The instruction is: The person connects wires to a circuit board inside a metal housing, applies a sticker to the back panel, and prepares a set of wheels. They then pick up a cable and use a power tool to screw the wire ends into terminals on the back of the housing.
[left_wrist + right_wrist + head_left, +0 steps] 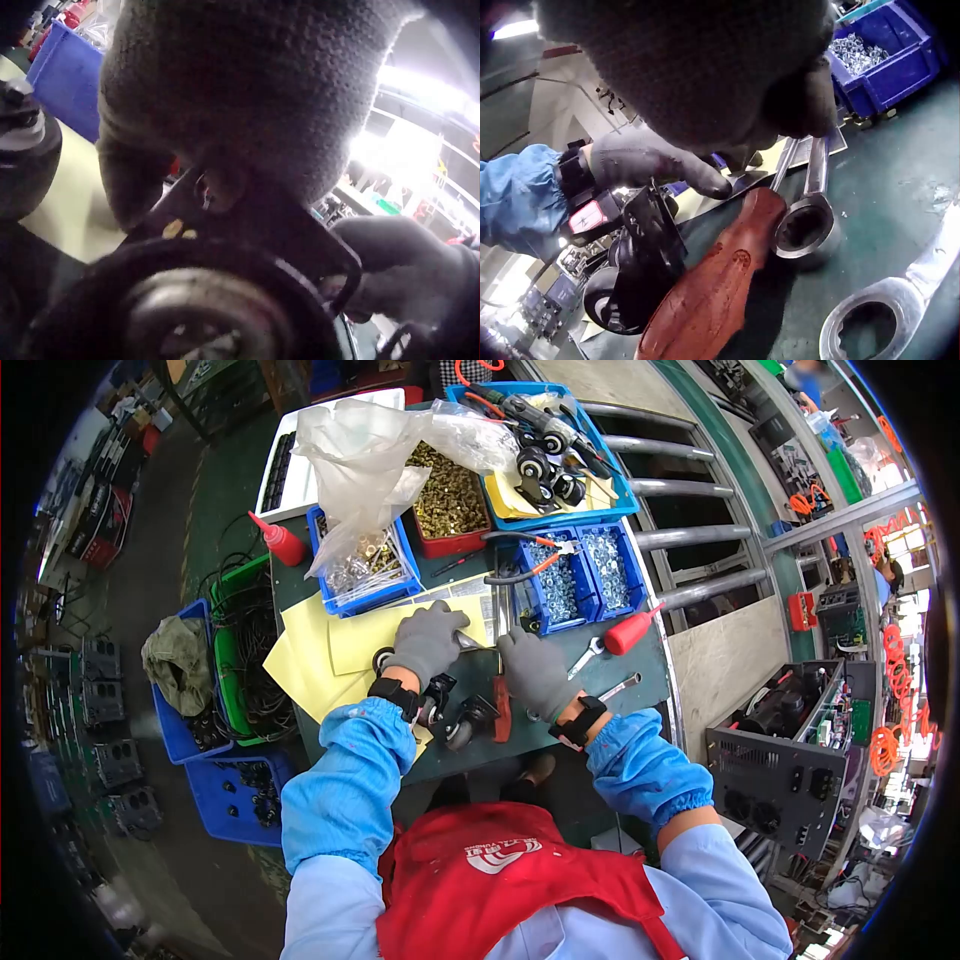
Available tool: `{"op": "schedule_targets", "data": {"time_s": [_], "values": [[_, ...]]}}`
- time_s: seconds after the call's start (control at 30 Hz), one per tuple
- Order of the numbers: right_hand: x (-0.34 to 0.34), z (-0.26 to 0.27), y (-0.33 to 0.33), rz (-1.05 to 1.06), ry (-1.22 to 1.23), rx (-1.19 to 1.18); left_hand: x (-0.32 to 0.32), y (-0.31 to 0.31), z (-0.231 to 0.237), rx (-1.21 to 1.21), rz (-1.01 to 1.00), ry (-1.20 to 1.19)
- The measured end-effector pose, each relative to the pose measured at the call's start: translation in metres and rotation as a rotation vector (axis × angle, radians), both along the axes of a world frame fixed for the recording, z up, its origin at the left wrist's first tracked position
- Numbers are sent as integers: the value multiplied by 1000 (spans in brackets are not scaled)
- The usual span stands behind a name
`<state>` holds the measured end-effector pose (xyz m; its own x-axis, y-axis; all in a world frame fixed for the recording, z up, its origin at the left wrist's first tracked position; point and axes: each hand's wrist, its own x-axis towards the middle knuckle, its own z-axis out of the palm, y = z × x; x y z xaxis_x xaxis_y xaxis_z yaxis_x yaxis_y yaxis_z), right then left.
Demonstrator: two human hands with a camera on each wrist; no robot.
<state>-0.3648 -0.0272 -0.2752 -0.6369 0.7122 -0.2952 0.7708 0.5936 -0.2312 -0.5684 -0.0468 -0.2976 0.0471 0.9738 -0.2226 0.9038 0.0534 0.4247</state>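
My left hand (pixel 428 640), in a grey knit glove, holds a black caster (pixel 202 307); its fingers lie over the metal bracket beside the wheel. My gloved right hand (pixel 537 672) is just to the right, fingers curled at the shaft of a ring wrench (pixel 804 227) whose ring end points toward me. Beside that wrench lies a screwdriver with a red-brown handle (pixel 712 281). Another black caster (pixel 470 720) stands near the table's front edge. A second ring wrench (pixel 866 326) lies right of my right hand.
Yellow paper sheets (pixel 310 655) lie under the left hand. Ahead are blue bins of small hardware (pixel 560 585), pliers (pixel 530 555), a red bin of brass parts (pixel 450 500) and a blue tray (pixel 615 470) holding casters. Red bottles (pixel 630 630) and an open-ended spanner (pixel 587 657) lie rightward.
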Motion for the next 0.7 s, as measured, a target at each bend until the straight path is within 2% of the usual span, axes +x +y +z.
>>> {"op": "schedule_targets", "data": {"time_s": [0.03,0.1,0.23,0.3,0.4,0.53,0.63,0.7], "values": [[2,-5,-2,7,30,30,1,2,0,-43,4,-1],[-1,5,-4,-183,97,-45,1,8,0,-127,16,-4],[-14,4,-7,-387,243,-75,0,14,-10,-96,30,-28],[-21,-6,-5,-384,285,-68,0,13,2,-148,56,-66],[-33,-18,-3,-407,311,-41,-9,7,-10,-71,51,-177],[-40,-44,-3,-400,318,-2,-28,2,-20,-89,46,-394],[-36,-34,-16,-315,396,34,-39,3,-23,-120,61,-579],[-31,-6,-29,-340,522,125,-40,5,-16,-186,98,-639]]}}
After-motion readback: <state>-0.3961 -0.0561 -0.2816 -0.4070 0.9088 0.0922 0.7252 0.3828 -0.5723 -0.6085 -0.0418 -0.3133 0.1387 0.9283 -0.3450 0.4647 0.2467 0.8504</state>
